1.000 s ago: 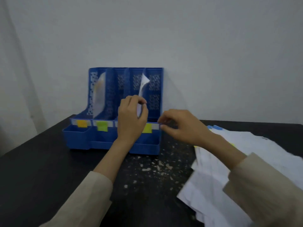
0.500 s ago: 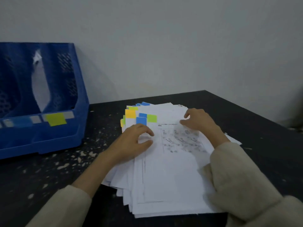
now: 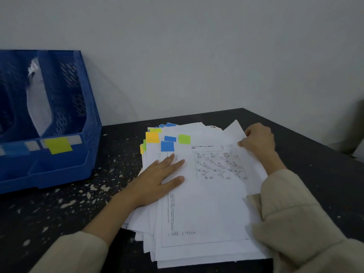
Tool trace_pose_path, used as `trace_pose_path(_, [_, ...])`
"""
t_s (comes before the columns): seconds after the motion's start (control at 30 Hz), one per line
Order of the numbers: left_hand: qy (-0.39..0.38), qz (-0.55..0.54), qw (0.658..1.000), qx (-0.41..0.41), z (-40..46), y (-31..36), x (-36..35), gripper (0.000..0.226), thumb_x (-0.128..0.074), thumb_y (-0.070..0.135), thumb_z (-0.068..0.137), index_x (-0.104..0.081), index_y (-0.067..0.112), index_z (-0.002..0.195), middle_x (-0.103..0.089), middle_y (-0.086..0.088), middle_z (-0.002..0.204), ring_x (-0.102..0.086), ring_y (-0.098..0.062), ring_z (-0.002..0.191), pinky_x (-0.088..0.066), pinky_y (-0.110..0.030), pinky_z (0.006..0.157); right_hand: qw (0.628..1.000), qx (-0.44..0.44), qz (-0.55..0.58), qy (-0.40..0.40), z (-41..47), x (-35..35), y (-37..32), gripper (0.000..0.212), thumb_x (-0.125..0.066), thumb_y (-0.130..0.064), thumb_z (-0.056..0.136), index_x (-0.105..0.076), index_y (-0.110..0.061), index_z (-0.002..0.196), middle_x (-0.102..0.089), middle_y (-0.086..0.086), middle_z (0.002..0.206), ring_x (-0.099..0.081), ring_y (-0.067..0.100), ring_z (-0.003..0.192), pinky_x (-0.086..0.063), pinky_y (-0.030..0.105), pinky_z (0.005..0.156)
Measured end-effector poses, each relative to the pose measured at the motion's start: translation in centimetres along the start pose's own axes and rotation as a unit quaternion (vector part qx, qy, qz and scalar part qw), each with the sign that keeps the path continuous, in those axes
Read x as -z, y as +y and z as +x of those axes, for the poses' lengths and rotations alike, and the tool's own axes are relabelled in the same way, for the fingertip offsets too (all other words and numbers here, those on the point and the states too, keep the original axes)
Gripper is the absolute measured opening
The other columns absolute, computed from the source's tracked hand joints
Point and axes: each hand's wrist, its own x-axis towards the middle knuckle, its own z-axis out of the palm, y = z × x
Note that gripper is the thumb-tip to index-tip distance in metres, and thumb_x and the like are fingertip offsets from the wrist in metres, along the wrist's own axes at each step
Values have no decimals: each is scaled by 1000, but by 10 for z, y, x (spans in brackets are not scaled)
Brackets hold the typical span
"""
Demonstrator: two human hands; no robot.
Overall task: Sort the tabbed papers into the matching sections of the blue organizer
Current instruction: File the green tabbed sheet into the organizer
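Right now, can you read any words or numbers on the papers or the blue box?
No text can be read.
Top sheet: a printed heading, side lines of print and a grid of small drawings, all too blurred to read.
Coloured tabs, such as the blue tab: blank.
Blue organizer: its yellow tab and white label strip show no writing.
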Motion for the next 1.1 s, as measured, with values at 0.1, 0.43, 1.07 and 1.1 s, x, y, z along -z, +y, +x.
trace_pose_path(0.1, [15,-25,999,17,-1,0,0,92,-3,90,67,-8,45,146,-5,18,157,-1,10,138,4,-12,111,995,48,27,77,4,-4,3,10,-56,-1,85,-55,-9,79,-50,3,70,-50,24,70,-36,27,62])
trace_pose_path(0.43, [283,-388,869,119,8,24,44,66,-62,30,88,-28,27,145,-49,2,136,-53,-9,112,-42,-21,86,877,65,466,97,-13,-16,-39,14,-52,-14,93,-49,-1,88,-48,6,77,-42,14,70,-36,26,65])
trace_pose_path(1.07, [665,-198,707,136,-134,-41,203,5,-57,18,92,-63,18,92,-67,-1,90,-63,-18,82,-53,-33,73,851,407,300,-140,-90,-15,-256,35,-56,-13,89,-39,-20,119,-59,-2,85,-52,5,69,-40,10,60])
trace_pose_path(1.1, [679,-181,697,143,-144,-45,206,6,-57,18,92,-63,15,92,-66,-1,87,-61,-16,78,-51,-31,70,849,426,283,-130,-96,-19,-266,31,-54,-14,91,-41,-20,118,-57,-4,82,-50,4,66,-39,13,58])
